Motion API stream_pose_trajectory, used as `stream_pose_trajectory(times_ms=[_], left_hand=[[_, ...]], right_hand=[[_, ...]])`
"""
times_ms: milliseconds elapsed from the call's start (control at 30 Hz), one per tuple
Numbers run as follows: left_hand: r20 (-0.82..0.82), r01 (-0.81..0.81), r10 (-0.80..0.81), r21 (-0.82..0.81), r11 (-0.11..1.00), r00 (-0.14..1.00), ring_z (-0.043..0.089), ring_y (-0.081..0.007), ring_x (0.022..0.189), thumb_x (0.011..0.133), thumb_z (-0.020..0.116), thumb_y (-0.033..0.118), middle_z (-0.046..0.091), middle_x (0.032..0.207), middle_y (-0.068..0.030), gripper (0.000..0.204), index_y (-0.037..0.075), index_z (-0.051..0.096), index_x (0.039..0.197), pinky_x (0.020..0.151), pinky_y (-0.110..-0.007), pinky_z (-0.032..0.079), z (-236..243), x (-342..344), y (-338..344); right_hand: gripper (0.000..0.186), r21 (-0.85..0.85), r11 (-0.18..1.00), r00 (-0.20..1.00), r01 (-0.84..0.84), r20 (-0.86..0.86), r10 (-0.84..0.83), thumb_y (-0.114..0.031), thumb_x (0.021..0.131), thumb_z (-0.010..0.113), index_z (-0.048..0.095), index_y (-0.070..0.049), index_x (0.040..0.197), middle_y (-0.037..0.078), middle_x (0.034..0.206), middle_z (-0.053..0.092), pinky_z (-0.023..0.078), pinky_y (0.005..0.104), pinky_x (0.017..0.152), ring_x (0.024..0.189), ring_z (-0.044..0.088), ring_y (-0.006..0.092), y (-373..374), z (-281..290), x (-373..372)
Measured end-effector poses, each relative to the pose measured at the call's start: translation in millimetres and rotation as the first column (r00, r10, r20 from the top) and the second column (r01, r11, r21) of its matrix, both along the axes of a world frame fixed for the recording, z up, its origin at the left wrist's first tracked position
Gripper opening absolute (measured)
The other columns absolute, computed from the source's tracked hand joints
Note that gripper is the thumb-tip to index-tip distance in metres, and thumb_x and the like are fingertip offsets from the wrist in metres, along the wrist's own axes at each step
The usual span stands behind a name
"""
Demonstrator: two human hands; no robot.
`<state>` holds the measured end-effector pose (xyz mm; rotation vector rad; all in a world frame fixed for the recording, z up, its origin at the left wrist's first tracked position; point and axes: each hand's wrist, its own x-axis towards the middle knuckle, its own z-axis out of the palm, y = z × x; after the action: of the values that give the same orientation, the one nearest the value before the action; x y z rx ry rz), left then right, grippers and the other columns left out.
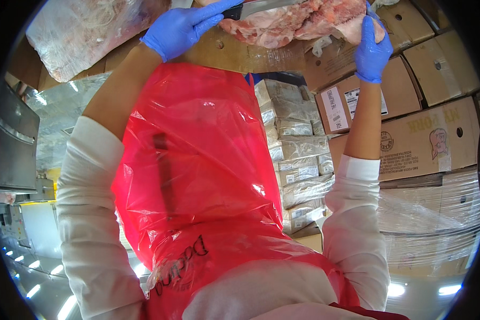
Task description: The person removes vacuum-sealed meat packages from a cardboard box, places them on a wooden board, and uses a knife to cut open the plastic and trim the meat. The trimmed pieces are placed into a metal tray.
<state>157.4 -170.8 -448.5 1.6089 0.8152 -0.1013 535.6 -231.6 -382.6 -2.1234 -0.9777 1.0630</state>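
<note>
A large piece of raw, pale pink meat (298, 25) lies across the top of the view, over cardboard. My left hand (177, 32), in a blue glove, is closed round the black handle of a knife (266, 6). The knife's blade points right and lies along the upper side of the meat; its far end is cut off or hard to make out. At the meat's right end my right hand (372, 53), also gloved in blue, grips its edge, thumb on the near side. A scrap of clear plastic (320, 46) hangs below the meat.
A plastic-wrapped frozen block (88, 34) sits at the upper left. Cardboard boxes (426, 140) are stacked on the right, some film-wrapped. Wrapped packs (298, 149) form a pile beyond my red plastic apron (208, 138). Steel equipment (13, 141) stands at far left.
</note>
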Motion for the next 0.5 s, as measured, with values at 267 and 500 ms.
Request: stream_pose_trajectory(times_ms=[267,500], left_hand=[[0.142,0.053,-0.079,0.179,0.982,0.987,0.064,-0.0363,0.069,0.101,0.054,0.028,0.064,0.080,-0.0190,0.047,0.034,0.045,0.147,0.063,-0.046,0.052,-40,-15,-2],[-0.207,0.110,-0.077,0.151,0.982,0.975,0.063,-0.0363,0.068,0.100,0.056,0.026,0.064,0.078,-0.0164,0.054,0.035,0.039,0.150,0.062,-0.045,0.052,73,5,15]], right_hand=[[0.042,-0.041,0.991,0.986,0.124,-0.107,-0.128,-0.015,0.103,0.055,0.052,0.006,0.138,0.012,0.135,0.058,0.045,0.0321,0.103,0.119,0.056,0.0165,-28,3,-12],[0.044,-0.044,0.986,0.981,0.160,-0.102,-0.164,-0.018,0.104,0.052,0.049,0.006,0.141,0.012,0.138,0.056,0.043,0.0312,0.105,0.122,0.055,0.0174,-35,-4,-20]])
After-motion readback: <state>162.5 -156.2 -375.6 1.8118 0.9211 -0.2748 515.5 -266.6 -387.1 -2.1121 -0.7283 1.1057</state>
